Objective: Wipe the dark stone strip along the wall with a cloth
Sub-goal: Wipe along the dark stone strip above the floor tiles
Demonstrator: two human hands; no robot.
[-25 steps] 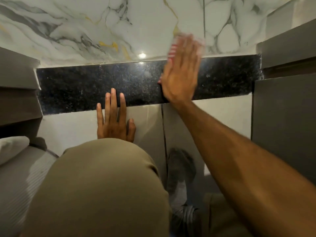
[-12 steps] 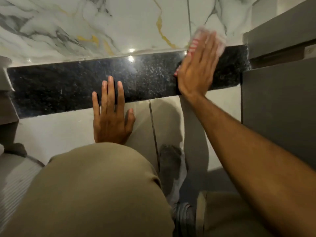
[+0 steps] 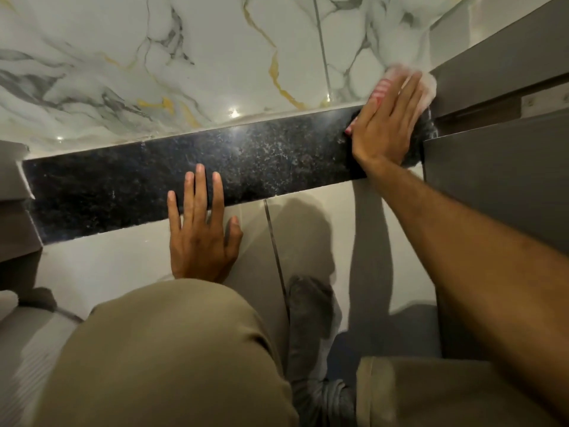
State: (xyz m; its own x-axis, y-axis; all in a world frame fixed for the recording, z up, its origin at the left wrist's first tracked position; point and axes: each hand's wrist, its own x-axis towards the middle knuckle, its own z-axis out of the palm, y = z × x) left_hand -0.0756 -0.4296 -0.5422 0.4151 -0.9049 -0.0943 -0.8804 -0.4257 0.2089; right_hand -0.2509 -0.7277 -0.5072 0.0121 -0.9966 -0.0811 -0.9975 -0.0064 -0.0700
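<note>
A dark speckled stone strip (image 3: 129,192) runs along the foot of a white marble wall (image 3: 154,72), from a grey unit on the left to a grey cabinet on the right. My right hand (image 3: 385,124) lies flat on a white cloth with red stripes (image 3: 383,89), pressing it against the strip's right end, right by the cabinet. Most of the cloth is hidden under the palm and blurred. My left hand (image 3: 201,235) rests flat on the pale floor tile, fingers spread, its fingertips reaching onto the strip's lower edge.
A grey cabinet (image 3: 498,180) stands at the right end of the strip, and a grey unit (image 3: 15,211) at the left end. My knee in khaki trousers (image 3: 166,352) and a grey-socked foot (image 3: 311,328) are on the glossy floor tiles (image 3: 101,272).
My right hand has slid the cloth to the right along the strip, from near its middle to its right end by the cabinet. My left hand has stayed flat on the floor.
</note>
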